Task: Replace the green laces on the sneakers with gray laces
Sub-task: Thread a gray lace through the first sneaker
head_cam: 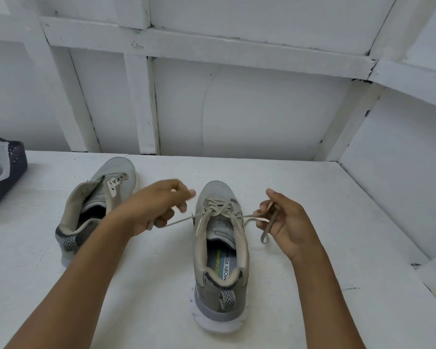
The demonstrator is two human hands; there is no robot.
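Observation:
A gray sneaker (218,248) stands in the middle of the white table, toe pointing away, threaded with a gray lace (220,210). My left hand (156,206) grips the lace's left end, pulled out sideways from the top eyelets. My right hand (283,220) pinches the right end, whose tail loops down below the fingers. A second gray sneaker (98,205) lies to the left behind my left forearm, its tongue pulled open and no lace visible in it. No green lace is in view.
A dark speckled shoe or bag (4,172) sits at the table's far left edge. White framed walls close in behind and on the right. The table's (312,210) right edge drops off near the lower right.

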